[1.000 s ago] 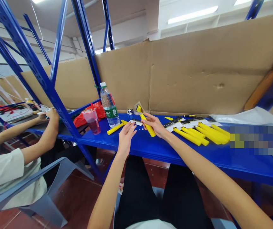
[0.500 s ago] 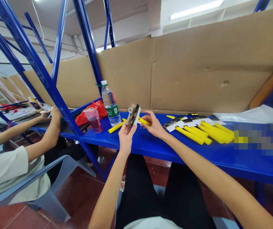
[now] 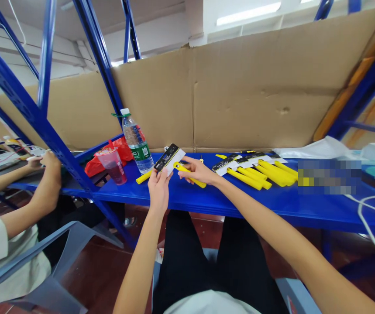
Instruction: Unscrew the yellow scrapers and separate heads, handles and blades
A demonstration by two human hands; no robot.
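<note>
My left hand (image 3: 158, 187) is closed on the lower edge of a black-and-white printed card (image 3: 170, 158). A yellow handle (image 3: 192, 176) sticks out from the card, slanting down to the right, and together they look like a scraper. Around that handle, near the card, the fingers of my right hand (image 3: 201, 171) are closed. Another yellow handle (image 3: 143, 177) lies on the blue table just left of my left hand. To the right, several similar scrapers (image 3: 277, 173) lie in an overlapping row, card ends away from me.
A water bottle (image 3: 138, 144) and a pink cup (image 3: 113, 166) stand on the left, by a red plastic bag (image 3: 123, 148). A slanted blue post (image 3: 43, 117) divides off a seated co-worker (image 3: 23, 213). Cardboard (image 3: 239, 96) walls the back; clear plastic (image 3: 308, 148) lies right.
The card has turned from nearly edge-on to showing its printed face, and the yellow handle now points down to the right. The view has swung to the right.
</note>
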